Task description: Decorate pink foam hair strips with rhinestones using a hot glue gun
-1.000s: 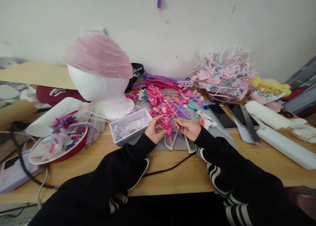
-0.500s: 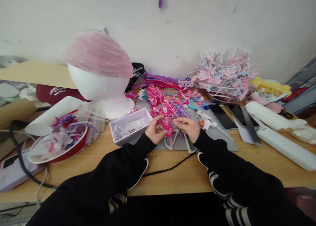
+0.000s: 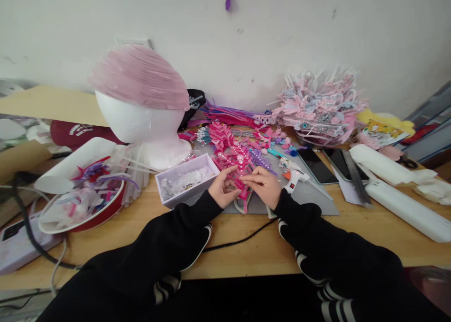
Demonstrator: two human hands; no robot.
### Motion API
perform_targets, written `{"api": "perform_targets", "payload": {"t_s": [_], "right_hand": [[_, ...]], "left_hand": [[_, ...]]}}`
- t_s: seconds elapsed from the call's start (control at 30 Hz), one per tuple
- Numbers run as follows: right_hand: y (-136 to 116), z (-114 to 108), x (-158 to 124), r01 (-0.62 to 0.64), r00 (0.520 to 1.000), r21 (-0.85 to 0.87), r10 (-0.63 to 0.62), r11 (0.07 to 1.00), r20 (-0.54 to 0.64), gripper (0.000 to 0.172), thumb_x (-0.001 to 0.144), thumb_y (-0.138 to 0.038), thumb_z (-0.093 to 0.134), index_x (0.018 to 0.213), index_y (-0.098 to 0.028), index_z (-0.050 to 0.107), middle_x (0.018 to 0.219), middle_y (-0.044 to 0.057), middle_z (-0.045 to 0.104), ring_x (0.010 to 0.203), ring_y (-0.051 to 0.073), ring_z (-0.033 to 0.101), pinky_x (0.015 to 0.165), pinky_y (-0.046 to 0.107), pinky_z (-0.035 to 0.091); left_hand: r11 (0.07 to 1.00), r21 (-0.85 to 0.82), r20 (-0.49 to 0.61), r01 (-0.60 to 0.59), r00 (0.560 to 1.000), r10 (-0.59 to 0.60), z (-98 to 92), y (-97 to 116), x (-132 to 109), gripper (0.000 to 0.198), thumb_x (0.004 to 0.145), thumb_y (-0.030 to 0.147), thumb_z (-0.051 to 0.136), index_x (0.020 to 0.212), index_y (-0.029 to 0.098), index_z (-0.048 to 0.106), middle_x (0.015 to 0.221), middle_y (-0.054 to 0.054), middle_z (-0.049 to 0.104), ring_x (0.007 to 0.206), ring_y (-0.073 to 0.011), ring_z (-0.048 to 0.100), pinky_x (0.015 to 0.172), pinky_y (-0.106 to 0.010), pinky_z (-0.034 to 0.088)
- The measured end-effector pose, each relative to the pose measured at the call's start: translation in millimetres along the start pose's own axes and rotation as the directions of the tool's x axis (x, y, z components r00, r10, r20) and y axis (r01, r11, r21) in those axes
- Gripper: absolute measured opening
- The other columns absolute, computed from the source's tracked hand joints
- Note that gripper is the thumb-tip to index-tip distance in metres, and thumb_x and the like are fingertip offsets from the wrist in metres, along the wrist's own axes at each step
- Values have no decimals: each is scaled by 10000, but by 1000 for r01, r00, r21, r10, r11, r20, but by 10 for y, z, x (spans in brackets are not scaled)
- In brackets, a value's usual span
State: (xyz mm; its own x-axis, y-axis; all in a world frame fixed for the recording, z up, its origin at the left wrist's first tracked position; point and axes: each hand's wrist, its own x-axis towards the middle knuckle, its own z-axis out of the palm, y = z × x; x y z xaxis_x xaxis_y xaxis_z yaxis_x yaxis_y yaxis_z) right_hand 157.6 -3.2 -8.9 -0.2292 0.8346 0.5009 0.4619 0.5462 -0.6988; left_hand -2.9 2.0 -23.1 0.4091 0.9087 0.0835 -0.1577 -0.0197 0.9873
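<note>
Both my hands meet over a bright pink spiky ornament (image 3: 237, 168) studded with small pearls and a round gem, lying on a grey mat (image 3: 310, 195). My left hand (image 3: 221, 189) curls round its left side, fingers closed on it. My right hand (image 3: 265, 187) presses on its right side with fingers bent together. White scissors handles (image 3: 243, 204) poke out beneath the hands. A shallow lilac box (image 3: 185, 180) of clear beads sits just left of my left hand. A small white glue gun (image 3: 293, 172) lies to the right.
A white foam head (image 3: 141, 120) with a pink cap stands at the back left. A red bowl (image 3: 102, 209) of scraps sits left. A pile of pink ornaments (image 3: 319, 108), two phones (image 3: 315, 164), a metal ruler (image 3: 355, 176) and white rolls (image 3: 401, 200) lie right. A black cable (image 3: 239, 240) crosses the wooden table.
My right hand has moved left and turned palm down onto the pink ornament, closing the gap to my left hand. The left hand has barely moved.
</note>
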Motion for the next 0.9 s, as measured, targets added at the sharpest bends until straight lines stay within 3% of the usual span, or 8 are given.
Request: {"api": "perform_targets", "payload": {"t_s": [0.27, 0.4, 0.5, 0.6, 0.7, 0.9], "right_hand": [[-17, -4, -2, 13, 999, 60, -15, 998, 34, 173, 755, -229, 539, 845, -262, 683, 644, -12, 415, 596, 97, 438, 555, 232, 387], [-85, -40, 12, -133, 990, 149, 138, 980, -24, 190, 750, -250, 529, 896, -221, 647, 624, -28, 386, 552, 87, 399, 535, 230, 362], [-98, -28, 23, -272, 950, 262, 302, 926, -83, 170, 706, -286, 561, 841, -185, 585, 605, -46, 359, 507, 75, 361, 485, 217, 330], [-102, 13, 23, -328, 927, 342, 369, 881, -61, 214, 645, -298, 602, 803, -185, 512, 614, -59, 342, 475, 59, 327, 447, 203, 303], [-132, 21, 9, -282, 947, 280, 314, 918, -74, 180, 647, -287, 599, 762, -190, 499, 628, -54, 344, 464, 54, 302, 424, 198, 279], [-183, -57, -23, -39, 998, -54, 36, 998, -59, 55, 706, -235, 559, 737, -199, 587, 716, -9, 441, 494, 65, 359, 479, 222, 341]], "left_hand": [[1000, 8, -2, -9, 1000, 9, 16, 11, -4, 771, 567, 204, 677, 1214, 110, 267, 587, 56, 451, 529, -51, 455, 485, -159, 417], [1000, -5, -8, -22, 1000, 22, 13, 27, -4, 754, 565, 206, 680, 1202, 122, 285, 626, 41, 467, 553, -57, 463, 493, -165, 425], [1000, -6, -10, -29, 1000, 29, 2, 21, -6, 748, 580, 206, 674, 1210, 128, 280, 618, 42, 463, 553, -56, 460, 489, -161, 418], [999, -4, 10, -37, 999, 37, -6, 12, -10, 751, 594, 216, 667, 1224, 133, 267, 614, 44, 461, 549, -58, 465, 501, -173, 429], [998, 9, -1, -56, 998, 56, -2, 15, -14, 733, 592, 215, 667, 1213, 134, 287, 626, 39, 458, 567, -59, 466, 493, -158, 415], [999, 1, 10, -39, 999, 39, 16, 41, -21, 754, 590, 210, 659, 1220, 129, 253, 644, 38, 451, 560, -55, 453, 505, -171, 438]]}}
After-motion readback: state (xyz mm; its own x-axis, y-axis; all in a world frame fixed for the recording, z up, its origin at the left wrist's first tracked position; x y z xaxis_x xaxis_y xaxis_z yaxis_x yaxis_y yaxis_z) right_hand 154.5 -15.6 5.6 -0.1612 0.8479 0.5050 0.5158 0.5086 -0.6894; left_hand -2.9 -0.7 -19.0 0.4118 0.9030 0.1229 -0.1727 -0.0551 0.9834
